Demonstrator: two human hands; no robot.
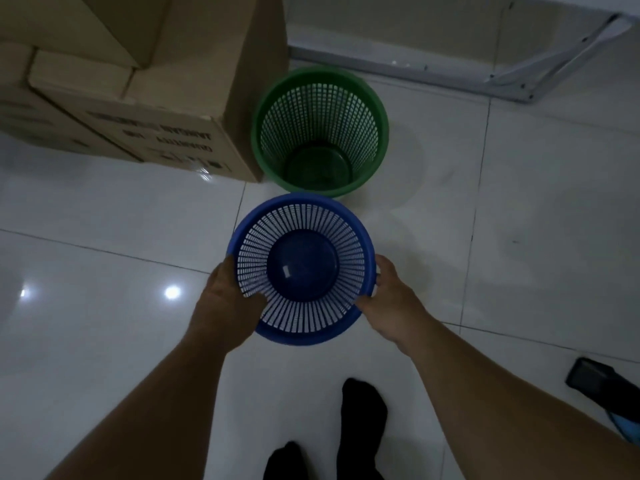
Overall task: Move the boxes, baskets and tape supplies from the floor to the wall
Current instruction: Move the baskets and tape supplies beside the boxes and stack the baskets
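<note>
I hold a round blue slotted basket [302,268] upright over the white tiled floor, its open mouth facing me. My left hand [225,303] grips its left rim and my right hand [391,299] grips its right rim. Just beyond it an empty green slotted basket [320,129] stands on the floor close to the wall. Left of the green basket, a large cardboard box [180,109] with printed text rests on the floor, with more cardboard boxes [69,36] stacked behind and on top of it.
A white metal frame [519,74] lies along the wall base at the upper right. A dark object with a blue part [606,386] sits at the right edge. My feet in black socks [363,410] stand below the basket.
</note>
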